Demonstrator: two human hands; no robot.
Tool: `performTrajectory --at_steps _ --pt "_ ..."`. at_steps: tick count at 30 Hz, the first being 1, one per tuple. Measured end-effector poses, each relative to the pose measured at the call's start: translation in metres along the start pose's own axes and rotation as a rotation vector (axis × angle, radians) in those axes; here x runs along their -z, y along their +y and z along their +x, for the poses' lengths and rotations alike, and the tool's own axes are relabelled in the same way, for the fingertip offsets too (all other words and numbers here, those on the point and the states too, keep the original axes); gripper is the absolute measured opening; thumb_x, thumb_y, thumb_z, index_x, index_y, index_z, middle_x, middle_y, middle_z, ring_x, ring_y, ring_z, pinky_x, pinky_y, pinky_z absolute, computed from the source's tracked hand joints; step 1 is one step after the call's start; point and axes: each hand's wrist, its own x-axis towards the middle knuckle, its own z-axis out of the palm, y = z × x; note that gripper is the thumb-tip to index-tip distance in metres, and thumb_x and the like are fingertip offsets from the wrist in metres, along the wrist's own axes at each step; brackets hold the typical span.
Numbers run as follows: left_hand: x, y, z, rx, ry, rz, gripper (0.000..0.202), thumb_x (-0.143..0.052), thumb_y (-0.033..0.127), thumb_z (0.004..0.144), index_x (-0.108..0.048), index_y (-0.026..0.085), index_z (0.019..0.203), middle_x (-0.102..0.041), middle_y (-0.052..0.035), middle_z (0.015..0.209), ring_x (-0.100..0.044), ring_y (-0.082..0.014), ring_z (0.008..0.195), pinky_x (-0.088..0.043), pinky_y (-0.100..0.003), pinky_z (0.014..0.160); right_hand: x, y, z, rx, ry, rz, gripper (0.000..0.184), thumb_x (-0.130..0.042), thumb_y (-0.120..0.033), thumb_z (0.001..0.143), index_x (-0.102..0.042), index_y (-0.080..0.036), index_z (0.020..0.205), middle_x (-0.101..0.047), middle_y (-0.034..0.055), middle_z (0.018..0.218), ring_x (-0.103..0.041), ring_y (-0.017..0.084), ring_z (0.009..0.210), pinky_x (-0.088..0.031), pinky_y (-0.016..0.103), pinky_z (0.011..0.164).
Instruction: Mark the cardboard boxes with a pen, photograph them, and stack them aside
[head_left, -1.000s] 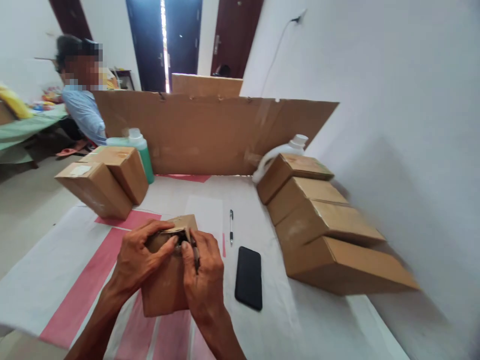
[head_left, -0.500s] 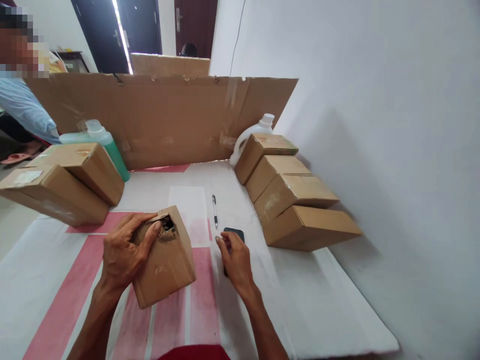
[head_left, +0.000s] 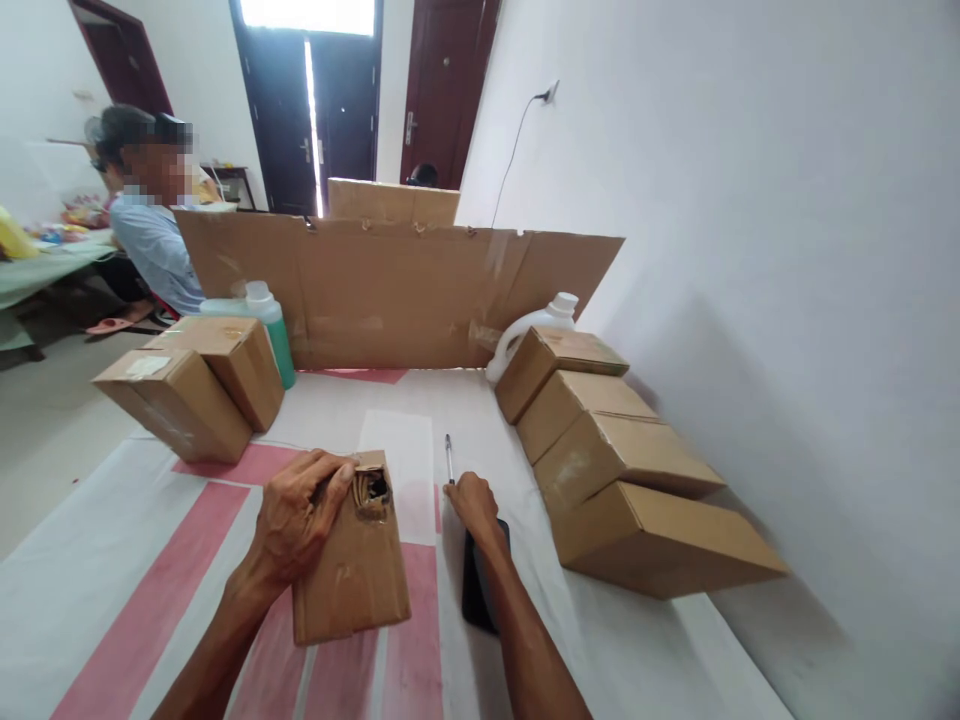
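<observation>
My left hand (head_left: 304, 515) is closed around the left edge of a small cardboard box (head_left: 356, 580), its thumb beside a torn hole in the box's upper corner. The box is tilted above the pink-and-white table cover. My right hand (head_left: 474, 505) has its fingers pinched together at the near end of a pen (head_left: 448, 458), hiding that end. A black phone (head_left: 480, 590) lies on the cover, partly beneath my right wrist. A white sheet of paper (head_left: 397, 440) lies flat just beyond the box.
Several cardboard boxes (head_left: 667, 540) stand in a row on the right by the wall. Two more boxes (head_left: 176, 405) and a green liquid bottle (head_left: 279, 345) stand left. A white jug (head_left: 559, 312) and a cardboard panel (head_left: 390, 300) stand behind. A person (head_left: 150, 240) sits beyond.
My right hand has moved from above the phone to the pen and closed on its near end. My left hand still holds the box, now turned slightly. The view has tilted up and left.
</observation>
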Motion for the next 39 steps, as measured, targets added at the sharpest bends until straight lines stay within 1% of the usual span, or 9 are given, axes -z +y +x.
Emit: performTrajectory --at_steps 3,7,10,12,15,17,24,30,39 --pt "0.001 -0.002 0.005 0.012 -0.01 0.003 0.032 -0.046 0.037 0.104 -0.073 0.022 0.095 -0.074 -0.0045 0.093 -0.068 -0.0204 0.089 -0.049 -0.032 0.082 0.017 -0.006 -0.007 0.029 -0.062 0.266 0.03 -0.059 -0.038 0.083 -0.049 -0.023 0.059 -0.059 0.0037 0.055 -0.059 0.02 0.054 -0.039 0.03 0.052" --pt "-0.002 -0.002 0.011 0.005 -0.026 0.033 0.036 -0.044 0.037 0.104 -0.07 0.021 0.086 -0.071 -0.0043 0.086 -0.066 -0.0198 0.082 -0.048 -0.032 0.077 0.049 -0.032 -0.047 0.127 -0.064 0.625 0.037 -0.043 -0.059 0.091 -0.052 -0.024 0.086 -0.063 -0.0002 0.074 -0.06 0.016 0.058 -0.041 0.026 0.049" --pt "-0.004 -0.001 0.013 -0.009 -0.034 0.05 0.037 -0.042 0.037 0.105 -0.071 0.021 0.089 -0.07 -0.0043 0.085 -0.065 -0.0195 0.082 -0.047 -0.032 0.077 0.061 -0.062 -0.085 0.283 -0.103 1.055 0.029 -0.057 -0.053 0.091 -0.057 -0.025 0.095 -0.065 -0.0006 0.079 -0.062 0.015 0.065 -0.044 0.025 0.051" --pt "-0.006 0.001 0.012 -0.01 -0.04 0.06 0.038 -0.041 0.037 0.105 -0.072 0.02 0.091 -0.07 -0.0047 0.086 -0.065 -0.0196 0.083 -0.048 -0.032 0.077 0.061 -0.081 -0.104 0.401 -0.152 1.227 0.02 -0.066 -0.043 0.091 -0.064 -0.023 0.094 -0.065 -0.0007 0.078 -0.058 0.013 0.063 -0.043 0.024 0.052" --pt "-0.006 0.003 0.01 -0.017 -0.039 0.077 0.039 -0.041 0.037 0.106 -0.071 0.02 0.087 -0.069 -0.0048 0.084 -0.064 -0.0196 0.082 -0.047 -0.032 0.077 0.054 -0.1 -0.117 0.486 -0.144 1.169 0.013 -0.069 -0.035 0.092 -0.069 -0.023 0.092 -0.062 -0.0021 0.077 -0.051 0.009 0.059 -0.042 0.022 0.052" --pt "-0.006 0.004 0.009 -0.033 -0.037 0.075 0.039 -0.041 0.036 0.106 -0.071 0.02 0.087 -0.069 -0.005 0.085 -0.064 -0.0194 0.082 -0.047 -0.032 0.077 0.05 -0.105 -0.119 0.506 -0.101 1.097 0.01 -0.071 -0.033 0.091 -0.07 -0.023 0.091 -0.062 -0.0016 0.083 -0.052 0.009 0.062 -0.043 0.022 0.054" --pt "-0.008 0.003 0.007 -0.039 -0.034 0.075 0.039 -0.04 0.036 0.106 -0.072 0.021 0.088 -0.07 -0.0056 0.087 -0.064 -0.0197 0.085 -0.047 -0.033 0.079 0.052 -0.108 -0.123 0.555 -0.042 0.936 0.012 -0.07 -0.035 0.092 -0.069 -0.023 0.09 -0.062 0.0015 0.091 -0.062 0.016 0.082 -0.054 0.025 0.063" --pt "-0.008 0.003 0.007 -0.04 -0.043 0.09 0.037 -0.041 0.035 0.106 -0.07 0.021 0.086 -0.071 -0.0051 0.088 -0.064 -0.0202 0.085 -0.047 -0.033 0.079 0.048 -0.11 -0.123 0.648 0.068 0.777 0.009 -0.069 -0.033 0.093 -0.074 -0.025 0.092 -0.062 0.0022 0.093 -0.061 0.017 0.086 -0.052 0.026 0.065" --pt "-0.007 0.002 0.008 -0.036 -0.037 0.099 0.037 -0.041 0.034 0.106 -0.07 0.021 0.086 -0.07 -0.0045 0.086 -0.064 -0.0194 0.083 -0.047 -0.032 0.077 0.058 -0.103 -0.121 0.704 0.001 0.673 0.01 -0.066 -0.028 0.093 -0.072 -0.024 0.086 -0.059 0.0009 0.092 -0.058 0.013 0.075 -0.048 0.025 0.06"
